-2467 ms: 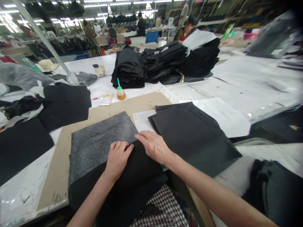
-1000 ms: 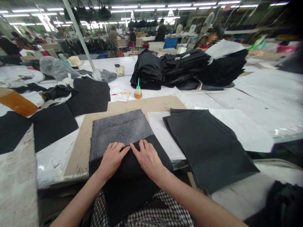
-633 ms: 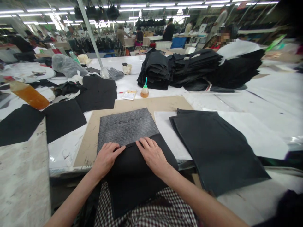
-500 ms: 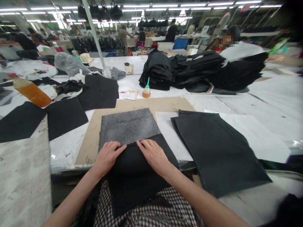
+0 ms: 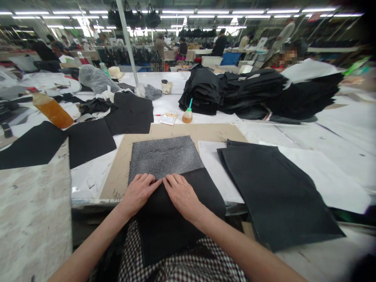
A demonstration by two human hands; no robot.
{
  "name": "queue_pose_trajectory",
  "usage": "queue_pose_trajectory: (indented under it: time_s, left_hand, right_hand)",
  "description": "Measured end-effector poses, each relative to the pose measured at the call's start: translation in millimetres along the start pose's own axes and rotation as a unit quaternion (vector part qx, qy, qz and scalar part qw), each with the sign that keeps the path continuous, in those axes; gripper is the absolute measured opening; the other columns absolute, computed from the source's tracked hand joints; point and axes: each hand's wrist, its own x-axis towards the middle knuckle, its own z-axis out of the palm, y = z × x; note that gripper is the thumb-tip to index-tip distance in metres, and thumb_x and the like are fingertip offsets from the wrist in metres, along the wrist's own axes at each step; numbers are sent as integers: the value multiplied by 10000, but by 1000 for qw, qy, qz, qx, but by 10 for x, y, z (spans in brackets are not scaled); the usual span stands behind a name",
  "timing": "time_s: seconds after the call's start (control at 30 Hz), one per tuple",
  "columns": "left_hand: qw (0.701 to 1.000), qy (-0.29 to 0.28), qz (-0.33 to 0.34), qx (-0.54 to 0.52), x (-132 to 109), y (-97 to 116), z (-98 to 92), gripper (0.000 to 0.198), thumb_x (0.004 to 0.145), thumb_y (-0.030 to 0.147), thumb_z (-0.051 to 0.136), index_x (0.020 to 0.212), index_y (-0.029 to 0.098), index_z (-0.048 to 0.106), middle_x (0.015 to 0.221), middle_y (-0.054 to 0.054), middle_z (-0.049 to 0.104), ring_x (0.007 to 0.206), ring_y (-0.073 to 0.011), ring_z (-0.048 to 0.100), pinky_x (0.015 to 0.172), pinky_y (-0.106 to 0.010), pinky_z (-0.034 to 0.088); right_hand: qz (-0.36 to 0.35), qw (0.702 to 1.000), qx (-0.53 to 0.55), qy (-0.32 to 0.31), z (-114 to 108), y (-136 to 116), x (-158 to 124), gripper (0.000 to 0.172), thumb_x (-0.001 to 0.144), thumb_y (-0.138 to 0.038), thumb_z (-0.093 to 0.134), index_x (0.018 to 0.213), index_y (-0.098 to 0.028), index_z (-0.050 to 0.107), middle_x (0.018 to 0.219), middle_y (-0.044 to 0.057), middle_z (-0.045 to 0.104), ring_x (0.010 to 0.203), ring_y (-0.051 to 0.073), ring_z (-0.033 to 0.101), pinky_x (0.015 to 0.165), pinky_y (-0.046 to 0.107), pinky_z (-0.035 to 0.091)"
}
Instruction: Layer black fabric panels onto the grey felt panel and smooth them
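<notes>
A piece of black fabric (image 5: 176,219) hangs over the table's front edge toward my lap. Its far edge is folded back, baring a grey ribbed surface (image 5: 164,154) beyond the fold. My left hand (image 5: 139,194) grips the fold, fingers curled along it and thumb pointing inward. Close beside it, my right hand (image 5: 181,196) grips the same fold. The thumb and finger tips of the two hands almost meet at the middle. What lies under the fingers is hidden.
Beneath the work lies a tan board (image 5: 117,172). On the right is a stack of black pieces (image 5: 276,188). Further back stand a small oil bottle (image 5: 187,116), a bottle of amber liquid (image 5: 53,111) and bundled black fabric (image 5: 252,88). A person (image 5: 289,55) sits behind the bundles.
My right hand has slid left along the fold, bringing it closer to my left hand. The whole view has shifted slightly, so the table's things appear further right.
</notes>
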Motion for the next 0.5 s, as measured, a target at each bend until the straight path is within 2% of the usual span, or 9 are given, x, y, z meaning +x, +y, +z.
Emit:
queue_pose_trajectory:
  time_s: [0.13,0.3,0.4,0.5]
  left_hand:
    - [995,39,-52,-77,-141,-120,38,394,1007,189,451,1395,252,488,1060,-61,586,963,-199,520,836,-338,428]
    - [982,65,-89,-156,-455,-335,67,286,1027,233,419,1250,235,599,1055,-57,588,969,-187,533,862,-334,450]
    - [983,64,-86,-148,-561,-377,62,290,1019,203,418,1234,235,610,1069,-61,580,970,-189,530,860,-341,452]
    - [991,57,-64,-103,-587,-369,33,326,994,153,430,1258,234,603,1091,-75,577,991,-205,527,879,-374,446]
  right_hand:
    - [4,1000,17,-8,86,-121,56,320,938,-79,507,1254,-83,557,1058,116,563,992,243,504,868,374,500]
    - [1,999,38,-13,64,-100,41,459,946,-98,514,1401,-136,470,1093,101,566,1011,238,502,872,376,503]
    - [-1,999,36,-16,44,-107,45,509,947,-120,530,1439,-215,444,1091,87,564,1006,238,502,858,381,501]
    - [-8,999,27,-24,32,-123,63,497,939,-127,544,1419,-236,471,1083,86,563,996,241,499,835,377,500]
